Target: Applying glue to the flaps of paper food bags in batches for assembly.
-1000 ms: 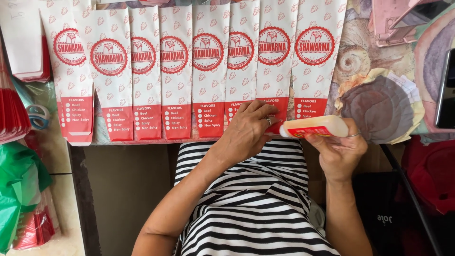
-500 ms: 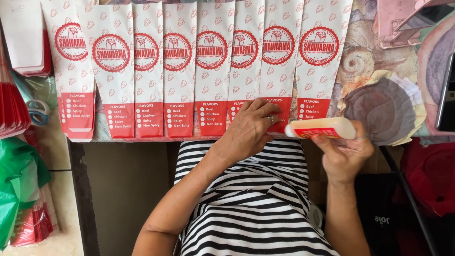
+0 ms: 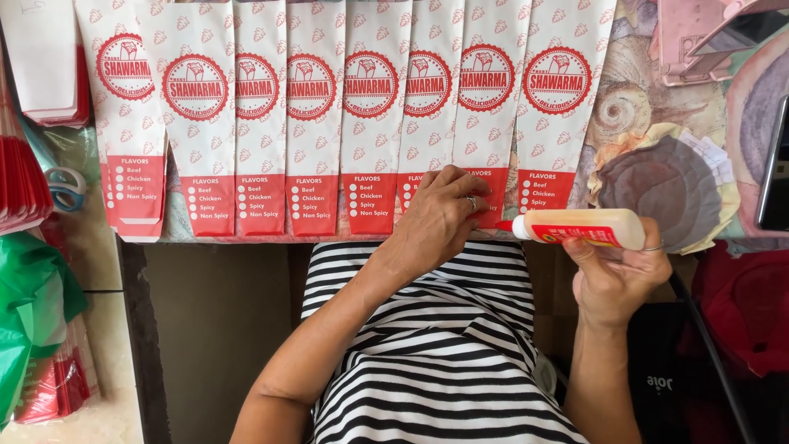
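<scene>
Several long white paper sleeves (image 3: 315, 123) with red round emblems and red lower bands lie side by side, overlapping, across the table. My left hand (image 3: 440, 218) presses flat on the red bottom ends of two sleeves near the table's front edge. My right hand (image 3: 618, 275) grips a cream glue bottle (image 3: 579, 227) with a red label. The bottle lies sideways, its red tip pointing left toward my left hand's fingers, just below the rightmost sleeve (image 3: 552, 107).
A tablecloth with shell pictures (image 3: 657, 164) covers the right side. A pink holder (image 3: 699, 33) and a dark phone edge (image 3: 777, 173) sit far right. Stacked sleeves (image 3: 49, 66), scissors (image 3: 66, 187) and a green bag (image 3: 33, 304) are at left. My striped shirt (image 3: 444, 362) fills the bottom.
The bottle's tip has come a little closer to my left hand; the view shifted slightly. My left hand stays pressed on the sleeve ends.
</scene>
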